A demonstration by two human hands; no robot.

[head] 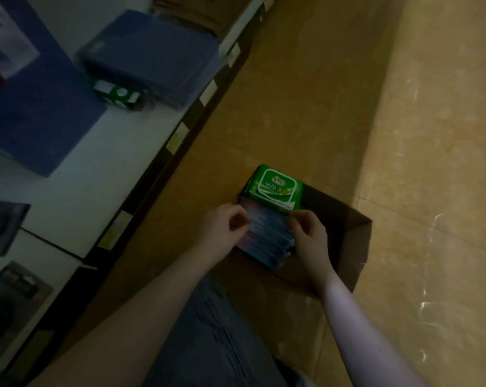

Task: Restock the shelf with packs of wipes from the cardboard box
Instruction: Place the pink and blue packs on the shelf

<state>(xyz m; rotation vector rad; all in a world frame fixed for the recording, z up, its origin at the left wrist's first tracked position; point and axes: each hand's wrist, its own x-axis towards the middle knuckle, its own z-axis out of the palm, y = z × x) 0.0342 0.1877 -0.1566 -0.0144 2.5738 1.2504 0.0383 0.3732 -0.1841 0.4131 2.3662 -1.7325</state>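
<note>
An open cardboard box stands on the floor in front of me. Inside it a row of blue wipe packs stands on edge, and a green wipe pack lies at the far end of the row. My left hand grips the left side of the blue packs with curled fingers. My right hand grips their right side. On the white shelf to the left, a green wipe pack lies beside a stack of blue packs.
Price tags line the shelf's front edge. Large blue packages and dark boxed goods sit further along the shelf. The tan tiled floor stretches away to the right of the box. My jeans-clad knee is below my arms.
</note>
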